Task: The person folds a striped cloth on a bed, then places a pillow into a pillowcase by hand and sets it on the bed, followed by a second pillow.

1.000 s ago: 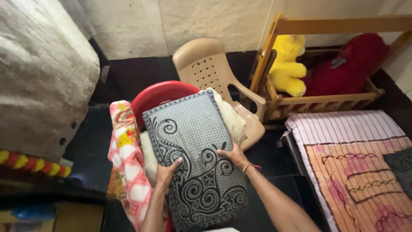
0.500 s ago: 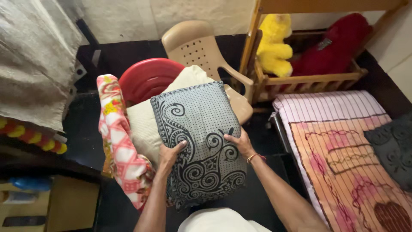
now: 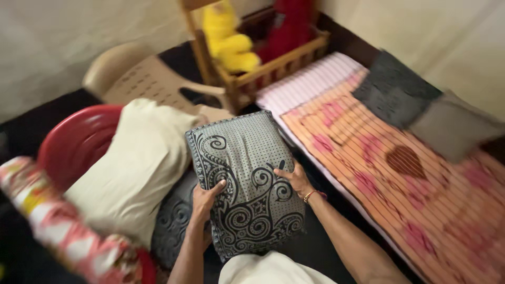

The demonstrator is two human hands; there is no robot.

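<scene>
Pale plastered walls close off a small room with a dark floor, and the landmark in it is the low mattress under an orange and pink striped cover with a heart motif (image 3: 421, 179).

Just left of that mattress the person holds up a grey rectangular cushion with black swirl and dot patterning (image 3: 239, 173). The left hand (image 3: 202, 200) grips its left edge, thumb on the patterned face and the other fingers wrapped behind. The right hand (image 3: 295, 180) clasps its right edge the same way, with a thin bangle at the wrist. Both hands are closed on the cushion, which hangs clear of everything else.

Holding it well looks like a matter of keeping both grips level at mid-height so the soft filling does not sag or twist; the lower corners droop easily on a cushion this limp.

Further left of the mattress lie a plain cream pillow (image 3: 131, 168), a red round plastic chair back (image 3: 73, 144) and a pink floral cloth (image 3: 58, 231), crowding that side. At the mattress head sit a dark grey cushion (image 3: 392, 92) and a lighter grey-brown cushion (image 3: 452, 126). Beyond its far end stand a beige plastic armchair (image 3: 142, 84) and a wooden crib (image 3: 263, 63) holding a yellow plush toy (image 3: 229, 39) and a red one (image 3: 286, 26).

Open room lies over the middle and near part of the mattress; the dark strip of floor beside its edge is narrow.
</scene>
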